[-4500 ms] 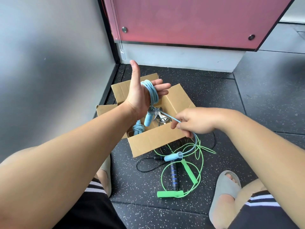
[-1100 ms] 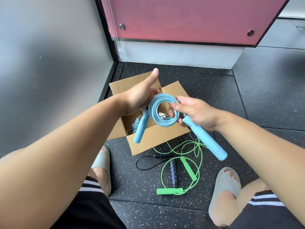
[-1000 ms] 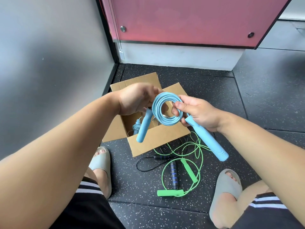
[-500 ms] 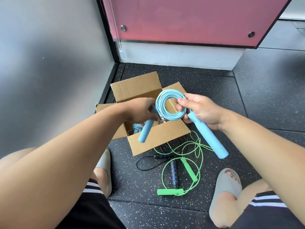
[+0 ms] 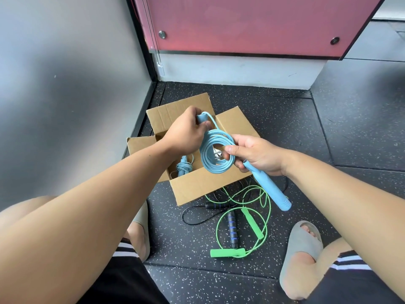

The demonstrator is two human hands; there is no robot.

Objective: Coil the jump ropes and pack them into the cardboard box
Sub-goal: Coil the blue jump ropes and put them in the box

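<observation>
Clutching the coiled blue rope (image 5: pixel 210 166) above the box (image 5: pixel 197 188) are left hand (image 5: pixel 186 133) and right hand (image 5: pixel 256 152).

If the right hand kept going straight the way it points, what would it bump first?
Probably the left hand, gripping the blue handle just beyond the coil that the right hand holds. Depth is hard to judge.

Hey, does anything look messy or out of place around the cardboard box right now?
The green jump rope and the black jump rope lie loose and tangled together on the floor by the cardboard box. The blue jump rope is coiled, held by the left hand and right hand.
</observation>
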